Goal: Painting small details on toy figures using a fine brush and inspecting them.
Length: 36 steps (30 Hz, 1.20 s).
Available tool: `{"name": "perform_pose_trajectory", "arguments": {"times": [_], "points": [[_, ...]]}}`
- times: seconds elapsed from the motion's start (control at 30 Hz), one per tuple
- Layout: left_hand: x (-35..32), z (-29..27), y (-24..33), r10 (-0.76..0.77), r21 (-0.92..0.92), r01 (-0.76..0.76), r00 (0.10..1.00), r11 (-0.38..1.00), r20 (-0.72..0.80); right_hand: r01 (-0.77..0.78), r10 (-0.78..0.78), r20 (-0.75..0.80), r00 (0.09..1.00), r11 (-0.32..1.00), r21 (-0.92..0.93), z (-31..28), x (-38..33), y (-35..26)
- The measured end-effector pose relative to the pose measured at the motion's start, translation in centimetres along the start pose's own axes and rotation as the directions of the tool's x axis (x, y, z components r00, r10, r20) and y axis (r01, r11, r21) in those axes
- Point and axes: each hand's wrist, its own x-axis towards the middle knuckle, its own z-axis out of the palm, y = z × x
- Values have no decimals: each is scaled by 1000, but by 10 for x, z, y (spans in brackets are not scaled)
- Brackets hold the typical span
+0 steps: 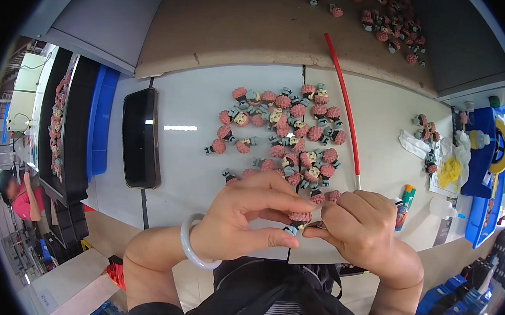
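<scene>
Spreading across the whole middle of the view, the pale worktop (204, 172) carries everything else, with a brown board (244, 22) lying on its far side. A dark phone (141, 138) lies face up toward the left, well apart from the hands. A heap of small figures (289, 131) with pink tops and grey bodies sits in the middle, its near edge just beyond the knuckles, and a red rod (341, 99) runs from far to near along the heap's right side. More of the same figures (390, 26) are scattered far right on the board. At the near edge both hands meet over the worktop. The left hand (236, 221), with a white bangle (190, 247) on the wrist, has its thumb and forefinger pinched on one figure (299, 219); the right hand (359, 229) closes its fingers on the same piece from the other side. That figure sits right between the two sets of fingertips, touching both, pink end pointing far and dark end pointing near, so its long axis runs roughly near to far. Neither hand is clearly nearer; the piece is shared. A small metal-looking bit shows at the right fingertips, but what it is cannot be told.
</scene>
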Motion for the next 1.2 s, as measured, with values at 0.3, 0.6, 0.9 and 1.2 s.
{"name": "perform_pose_trajectory", "arguments": {"times": [0.3, 0.6, 0.9, 1.2], "points": [[-1, -1, 1, 26, 92, -26, 1000, 995, -2, -62, 60, 77, 995, 997, 36, -2, -1, -4], [0, 0, -2, 136, 236, -121, 990, 964, -47, -168, 156, 111, 982, 979, 113, 4, 0, -3], [0, 0, 1, 53, 187, -41, 997, 982, -56, -105, 98, 83, 992, 991, 84, 3, -1, -1], [-1, -1, 2, 66, 194, -56, 997, 979, -49, -177, 161, 103, 982, 970, 164, 14, -4, 0]]}}
